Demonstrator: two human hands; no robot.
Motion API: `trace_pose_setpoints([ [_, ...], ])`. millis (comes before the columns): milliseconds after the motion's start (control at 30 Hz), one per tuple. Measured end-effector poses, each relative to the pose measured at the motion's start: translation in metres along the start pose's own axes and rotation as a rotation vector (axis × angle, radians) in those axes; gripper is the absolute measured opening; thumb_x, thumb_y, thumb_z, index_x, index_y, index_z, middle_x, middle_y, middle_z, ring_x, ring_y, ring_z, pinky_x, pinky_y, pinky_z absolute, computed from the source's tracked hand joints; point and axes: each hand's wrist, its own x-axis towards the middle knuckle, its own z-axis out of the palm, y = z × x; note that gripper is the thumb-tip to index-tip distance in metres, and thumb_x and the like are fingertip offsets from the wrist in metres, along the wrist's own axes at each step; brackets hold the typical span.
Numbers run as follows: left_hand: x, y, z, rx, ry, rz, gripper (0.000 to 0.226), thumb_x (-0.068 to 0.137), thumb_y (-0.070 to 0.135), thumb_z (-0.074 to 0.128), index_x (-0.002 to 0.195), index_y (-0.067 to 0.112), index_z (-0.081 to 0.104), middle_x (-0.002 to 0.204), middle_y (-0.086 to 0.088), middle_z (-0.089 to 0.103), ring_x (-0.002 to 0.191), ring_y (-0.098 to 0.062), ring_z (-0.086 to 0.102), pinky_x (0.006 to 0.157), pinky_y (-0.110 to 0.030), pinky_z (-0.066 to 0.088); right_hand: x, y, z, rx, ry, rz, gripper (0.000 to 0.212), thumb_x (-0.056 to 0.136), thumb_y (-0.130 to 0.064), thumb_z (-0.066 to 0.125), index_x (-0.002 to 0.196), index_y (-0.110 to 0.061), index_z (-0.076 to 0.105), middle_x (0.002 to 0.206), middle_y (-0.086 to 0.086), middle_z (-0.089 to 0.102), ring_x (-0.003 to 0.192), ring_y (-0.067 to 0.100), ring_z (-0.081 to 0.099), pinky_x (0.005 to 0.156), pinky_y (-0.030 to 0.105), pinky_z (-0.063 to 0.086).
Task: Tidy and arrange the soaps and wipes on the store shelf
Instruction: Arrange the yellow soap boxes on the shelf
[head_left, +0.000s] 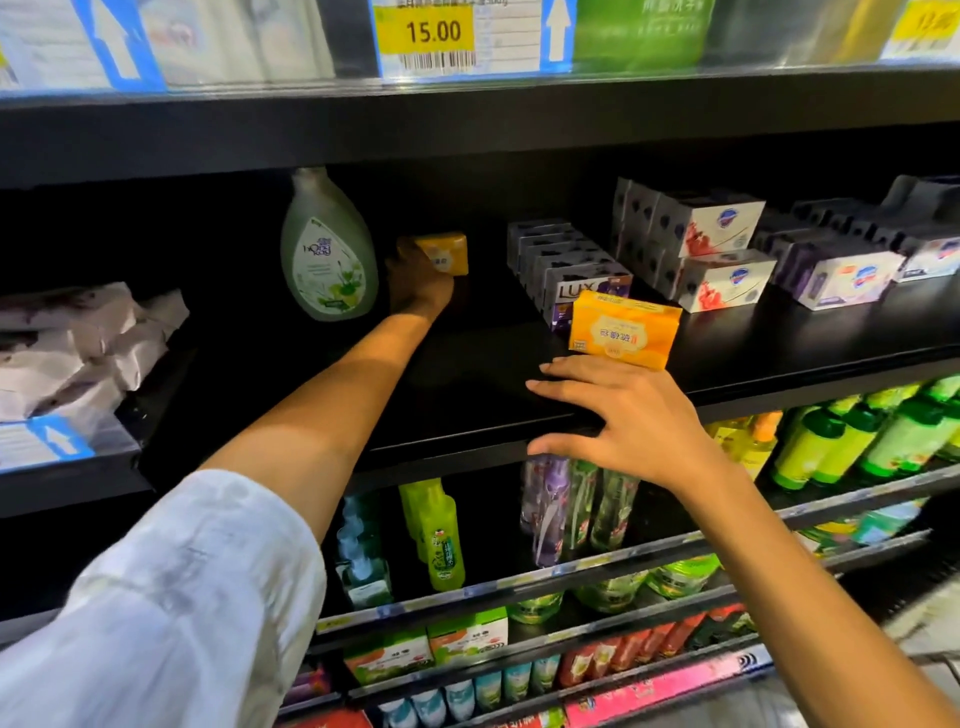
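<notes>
On the black shelf (467, 374), left to right: crumpled wipe packs (78, 343), a green liquid-soap bottle (328, 249), then the left hand (418, 283) gripping a yellow soap bar (441, 252) deep in shadow, fingers obscured. LUX soap boxes (566, 270) follow. Right hand (623, 421), fingers spread, rests on the shelf edge, an orange soap box (623, 328) touching its knuckles.

Single head view, close, facing forward and slightly down at black shelf (467, 384).

Shop: price tag (425, 30), stocked shelves (467, 384)
</notes>
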Motion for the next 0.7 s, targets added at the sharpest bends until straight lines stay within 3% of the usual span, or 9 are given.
trace_pose_setpoints([
  [167, 0.015, -0.003, 0.002, -0.074, -0.003, -0.030, 0.073, 0.100, 0.026, 0.059, 0.161, 0.009, 0.023, 0.165, -0.020, 0.028, 0.150, -0.037, 0.032, 0.120, -0.039, 0.027, 0.000, -0.001, 0.001, -0.013, 0.025, -0.012, 0.070, 0.084, -0.088, 0.048, 0.132, -0.042, 0.069, 0.141, -0.015, 0.064, 0.134, 0.007, 0.057, 0.096, 0.037, 0.057],
  [333, 0.021, -0.007, 0.001, -0.079, 0.015, -0.012, 0.075, 0.093, 0.032, 0.074, 0.156, 0.013, 0.037, 0.159, -0.018, 0.041, 0.146, -0.037, 0.039, 0.117, -0.039, 0.036, 0.000, -0.002, 0.000, -0.014, 0.029, -0.007, 0.068, 0.083, -0.088, 0.050, 0.131, -0.043, 0.070, 0.140, -0.016, 0.064, 0.134, 0.006, 0.056, 0.096, 0.034, 0.056],
  [500, 0.011, 0.000, -0.006, -0.121, 0.047, 0.078, 0.057, 0.097, 0.020, 0.062, 0.149, 0.008, 0.043, 0.149, -0.017, 0.051, 0.138, -0.037, 0.049, 0.113, -0.042, 0.040, 0.000, -0.003, -0.001, 0.007, 0.025, 0.002, 0.069, 0.083, -0.088, 0.050, 0.131, -0.043, 0.069, 0.141, -0.016, 0.064, 0.135, 0.005, 0.056, 0.097, 0.038, 0.057],
  [700, -0.005, -0.006, -0.022, -0.070, -0.024, 0.204, 0.047, 0.088, 0.021, 0.079, 0.133, 0.016, 0.066, 0.135, -0.011, 0.067, 0.127, -0.031, 0.060, 0.104, -0.035, 0.049, 0.000, -0.005, -0.004, 0.010, 0.010, 0.016, 0.070, 0.083, -0.090, 0.047, 0.133, -0.045, 0.067, 0.142, -0.017, 0.063, 0.135, 0.005, 0.055, 0.096, 0.040, 0.057],
])
